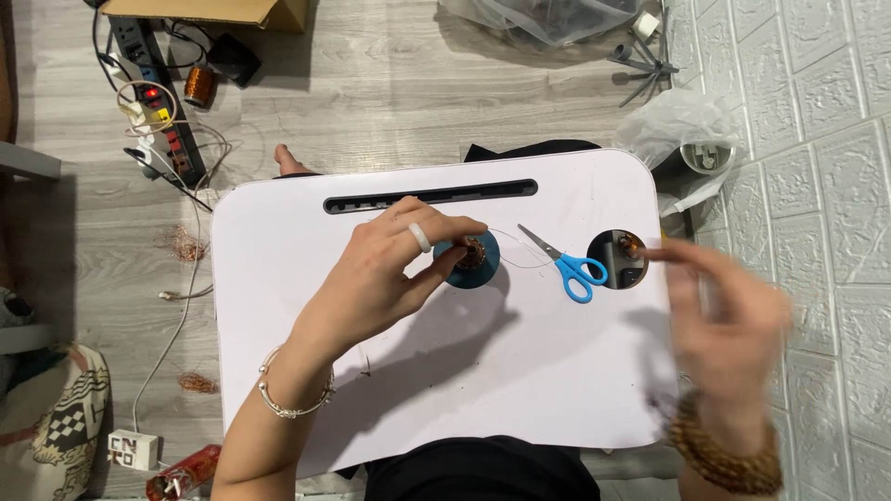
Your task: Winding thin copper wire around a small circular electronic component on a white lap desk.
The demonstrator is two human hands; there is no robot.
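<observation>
- Right hand (729,311) raised over the white lap desk's (464,371) right edge, motion-blurred; whether its fingers pinch anything, I cannot tell
- Left hand (390,274) reaches in, thumb and fingertips clamped on a teal disc with a copper coil (469,258) mid-desk; a thin wire trails rightward
- Blue-handled scissors (568,264) lie beside it; beyond, a round cup hole (617,260), contents unclear

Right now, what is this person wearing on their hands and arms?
Both arms are bare, with no sleeves and no gloves. The left hand has a pale, whitish ring on one finger, and a thin silver bangle with small beads circles its wrist. The right hand is blurred; its wrist carries a thick bracelet of brown beads, wound around in several rows.
</observation>
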